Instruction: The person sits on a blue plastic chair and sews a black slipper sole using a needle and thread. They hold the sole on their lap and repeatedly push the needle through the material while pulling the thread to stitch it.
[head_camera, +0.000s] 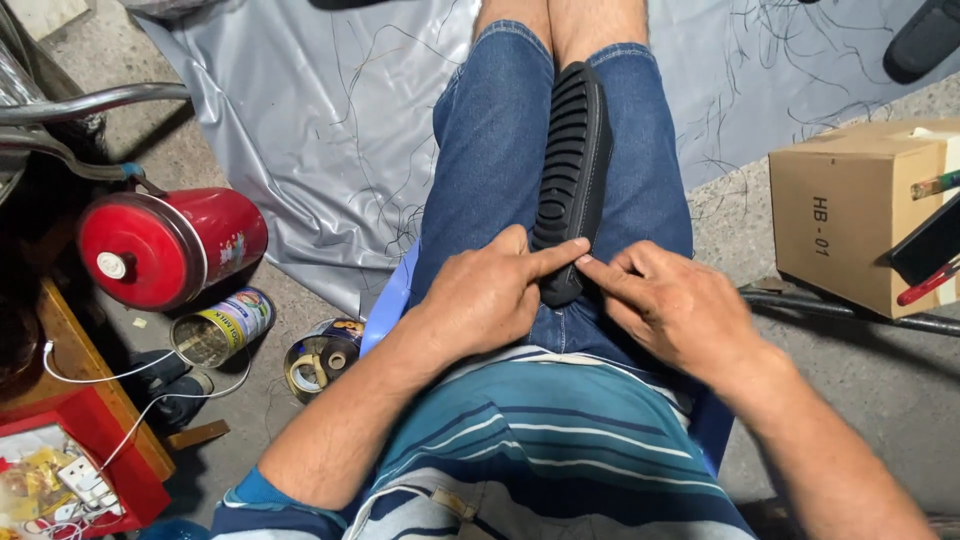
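Observation:
A long black ridged rubber sole (572, 170) lies lengthwise between my thighs, on my blue denim shorts (490, 150). My left hand (490, 290) rests on my left thigh with its forefinger stretched across the near end of the sole. My right hand (675, 305) meets it from the other side, thumb and forefinger pinched together at the sole's near edge. Whether something thin is held between those fingertips is too small to tell.
A red cylindrical canister (165, 245) and two open tin cans (220, 330) lie on the concrete floor at left. A grey plastic sheet (320, 110) strewn with thin threads spreads ahead. A cardboard box (860, 215) with tools stands at right. Below left is a red tray (70, 470).

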